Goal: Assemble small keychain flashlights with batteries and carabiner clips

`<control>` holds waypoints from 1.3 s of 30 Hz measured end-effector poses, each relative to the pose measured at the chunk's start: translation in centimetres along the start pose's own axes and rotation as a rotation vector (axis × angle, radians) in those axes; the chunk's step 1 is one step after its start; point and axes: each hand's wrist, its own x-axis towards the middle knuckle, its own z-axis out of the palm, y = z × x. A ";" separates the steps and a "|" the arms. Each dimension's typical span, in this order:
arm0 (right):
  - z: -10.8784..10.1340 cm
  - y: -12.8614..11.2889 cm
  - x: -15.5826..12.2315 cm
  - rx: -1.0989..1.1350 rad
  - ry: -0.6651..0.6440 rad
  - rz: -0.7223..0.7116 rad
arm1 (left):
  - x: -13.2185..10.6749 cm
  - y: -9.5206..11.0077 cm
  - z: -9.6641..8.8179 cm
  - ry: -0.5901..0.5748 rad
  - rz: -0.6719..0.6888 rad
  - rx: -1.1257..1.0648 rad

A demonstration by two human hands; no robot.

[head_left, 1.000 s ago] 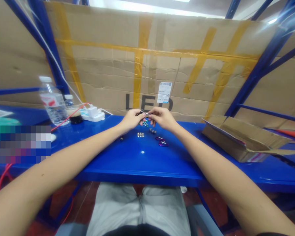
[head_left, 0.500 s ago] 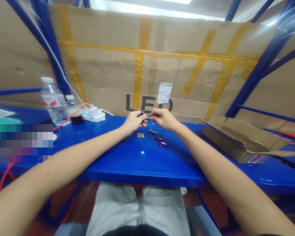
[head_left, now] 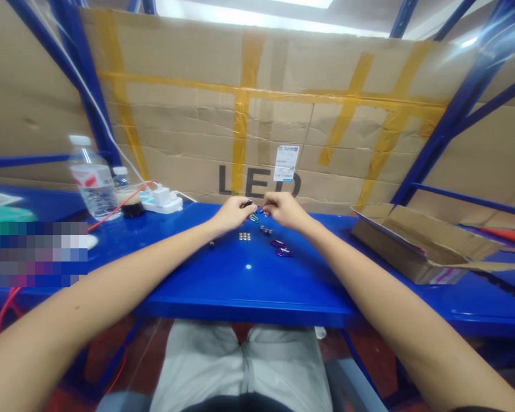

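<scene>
Two purple clips (head_left: 284, 252) and several small metal pieces (head_left: 244, 236) lie untouched on our blue table (head_left: 249, 292). Our left hand (head_left: 236, 213) pinches a small dark piece (head_left: 248, 203); our right hand (head_left: 282, 209) curls just beside it, its grip unclear. We judge the handling unfinished; what's complete, we cannot tell.

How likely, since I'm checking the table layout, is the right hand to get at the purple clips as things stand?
Probably yes: the purple clips lie on the table nearer the body than the right hand; nothing seems to cover them, and the metal pieces sit to their left.
</scene>
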 end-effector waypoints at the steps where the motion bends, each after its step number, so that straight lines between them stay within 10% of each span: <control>1: 0.0 0.0 0.0 -0.036 0.004 -0.003 | 0.1 0.1 -0.2 0.002 -0.009 0.017; 7: 0.0 0.3 0.0 -0.206 0.009 -0.018 | 0.3 1.4 -0.9 0.057 -0.185 -0.093; 18: -0.1 -0.9 -0.2 -0.512 -0.067 -0.126 | -0.1 1.0 -0.9 0.027 0.182 0.167; 39: -0.4 -1.8 -0.4 -0.572 -0.072 -0.135 | -0.2 1.4 -1.4 0.070 0.168 0.216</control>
